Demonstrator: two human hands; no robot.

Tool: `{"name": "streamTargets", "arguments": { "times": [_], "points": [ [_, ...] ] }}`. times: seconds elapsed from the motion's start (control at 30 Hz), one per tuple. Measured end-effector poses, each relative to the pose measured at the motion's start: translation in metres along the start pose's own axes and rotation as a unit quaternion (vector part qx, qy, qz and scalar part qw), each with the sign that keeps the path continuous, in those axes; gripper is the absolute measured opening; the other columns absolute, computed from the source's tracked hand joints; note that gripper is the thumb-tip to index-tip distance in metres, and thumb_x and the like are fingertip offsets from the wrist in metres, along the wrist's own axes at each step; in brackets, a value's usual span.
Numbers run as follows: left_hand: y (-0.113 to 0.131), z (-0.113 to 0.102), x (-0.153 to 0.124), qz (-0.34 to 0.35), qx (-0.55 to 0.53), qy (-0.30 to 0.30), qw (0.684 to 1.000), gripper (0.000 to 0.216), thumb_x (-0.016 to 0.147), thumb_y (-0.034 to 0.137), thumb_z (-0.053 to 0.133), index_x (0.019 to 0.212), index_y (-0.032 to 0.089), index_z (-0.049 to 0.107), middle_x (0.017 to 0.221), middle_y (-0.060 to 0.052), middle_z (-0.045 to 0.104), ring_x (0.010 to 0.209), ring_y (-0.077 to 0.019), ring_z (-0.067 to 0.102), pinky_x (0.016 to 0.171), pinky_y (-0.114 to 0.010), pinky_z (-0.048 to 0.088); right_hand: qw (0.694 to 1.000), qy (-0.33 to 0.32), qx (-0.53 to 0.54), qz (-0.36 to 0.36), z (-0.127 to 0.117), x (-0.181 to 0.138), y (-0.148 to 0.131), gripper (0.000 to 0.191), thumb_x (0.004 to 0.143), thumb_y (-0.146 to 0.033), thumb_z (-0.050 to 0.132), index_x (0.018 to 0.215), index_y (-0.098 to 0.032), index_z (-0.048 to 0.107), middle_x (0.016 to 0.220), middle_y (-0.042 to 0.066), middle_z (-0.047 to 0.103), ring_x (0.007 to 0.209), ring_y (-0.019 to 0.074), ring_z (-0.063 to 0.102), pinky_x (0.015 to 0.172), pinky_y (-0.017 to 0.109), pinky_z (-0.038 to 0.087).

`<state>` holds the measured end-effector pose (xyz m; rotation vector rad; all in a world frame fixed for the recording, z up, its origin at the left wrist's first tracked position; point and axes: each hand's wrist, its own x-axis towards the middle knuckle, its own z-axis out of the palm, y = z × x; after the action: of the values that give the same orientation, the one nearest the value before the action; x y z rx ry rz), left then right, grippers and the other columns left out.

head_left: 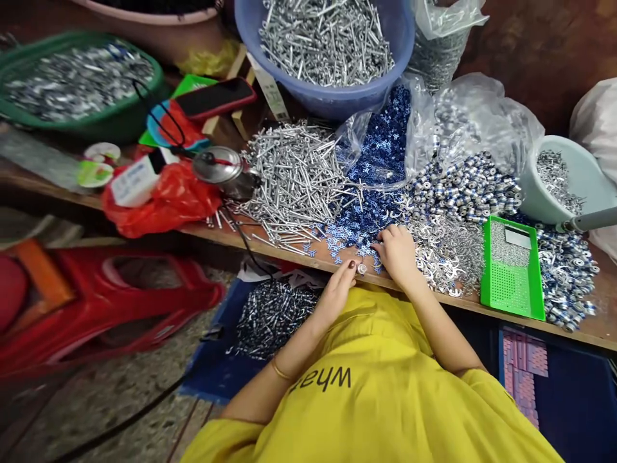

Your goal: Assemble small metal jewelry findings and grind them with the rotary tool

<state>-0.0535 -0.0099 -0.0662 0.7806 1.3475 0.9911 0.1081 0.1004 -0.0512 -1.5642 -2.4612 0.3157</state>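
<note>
My left hand (337, 289) is at the table's front edge, fingers together, with a small round metal cylinder (362, 269) at its fingertips. To its right, my right hand (399, 254) has curled fingers at the edge of a pile of small blue three-armed pieces (383, 148); whatever is between those fingertips is too small to make out. Left of the blue pile lies a heap of silver pins (294, 183) with looped ends. Thin silver clips (436, 251) lie just right of my right hand. Behind them is a heap of blue-banded metal cylinders (470, 186).
A purple basin (332, 96) of silver pins stands at the back. A green sieve tray (513, 292) and a pale bucket (535, 173) are on the right. On the left are a metal lidded pot (226, 170), a red bag (178, 196), a phone (216, 98) and a red stool (110, 296).
</note>
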Motion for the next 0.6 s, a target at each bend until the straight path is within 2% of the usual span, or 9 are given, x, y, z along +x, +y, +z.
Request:
{"name": "streamTargets", "arguments": {
  "times": [0.17,0.3,0.4,0.47,0.5,0.6],
  "points": [
    [-0.008,-0.001,0.005,0.036,-0.028,0.037,0.998,0.053,0.094,0.065,0.039,0.106,0.019,0.063,0.099,-0.011,0.065,0.086,-0.0195,0.06,0.071,-0.03,0.052,0.999,-0.007,-0.035,0.006,0.007,0.004,-0.005,0.016,0.089,-0.03,0.065,0.097,-0.017,0.066,0.1,0.013,0.062,0.097,0.0288,0.049,0.079,0.04,0.04],
    [-0.003,0.0,0.013,0.049,-0.079,-0.002,0.996,0.046,0.095,0.06,0.041,0.097,0.018,0.061,0.087,-0.006,0.06,0.068,-0.013,0.051,0.061,-0.026,0.046,1.0,0.008,-0.009,-0.019,0.007,0.005,0.0,0.01,0.091,-0.024,0.06,0.091,-0.018,0.068,0.094,0.012,0.064,0.093,0.0268,0.052,0.08,0.039,0.042],
    [0.005,0.001,0.014,0.061,-0.1,-0.036,0.992,0.039,0.097,0.054,0.042,0.102,0.019,0.059,0.081,-0.002,0.055,0.065,-0.0112,0.047,0.06,-0.023,0.042,0.99,0.071,0.119,-0.019,-0.004,-0.002,0.003,0.018,0.095,-0.024,0.053,0.094,-0.02,0.071,0.094,0.01,0.068,0.094,0.0243,0.057,0.085,0.039,0.046],
    [0.009,0.001,0.012,0.064,-0.096,-0.045,0.992,0.034,0.098,0.05,0.041,0.108,0.021,0.057,0.079,0.0,0.053,0.068,-0.0115,0.049,0.065,-0.022,0.044,0.963,0.1,0.251,-0.022,-0.019,-0.013,0.001,0.02,0.097,-0.025,0.052,0.1,-0.023,0.072,0.097,0.007,0.07,0.095,0.0216,0.062,0.087,0.038,0.049],
    [0.01,0.002,0.011,0.064,-0.085,-0.044,0.993,0.033,0.099,0.049,0.041,0.11,0.022,0.056,0.08,0.0,0.053,0.071,-0.012,0.051,0.067,-0.023,0.045,0.944,0.09,0.316,-0.03,-0.027,-0.02,-0.002,0.021,0.097,-0.026,0.053,0.103,-0.024,0.073,0.098,0.006,0.071,0.095,0.0203,0.063,0.086,0.037,0.05],
    [0.012,0.006,0.007,0.076,-0.031,-0.034,0.996,0.032,0.099,0.048,0.038,0.11,0.023,0.056,0.095,-0.003,0.058,0.081,-0.0146,0.055,0.076,-0.026,0.05,0.888,-0.01,0.457,-0.053,-0.045,-0.042,-0.012,0.022,0.096,-0.03,0.055,0.107,-0.028,0.074,0.098,0.005,0.071,0.092,0.0175,0.065,0.083,0.034,0.054]
  ]
}}
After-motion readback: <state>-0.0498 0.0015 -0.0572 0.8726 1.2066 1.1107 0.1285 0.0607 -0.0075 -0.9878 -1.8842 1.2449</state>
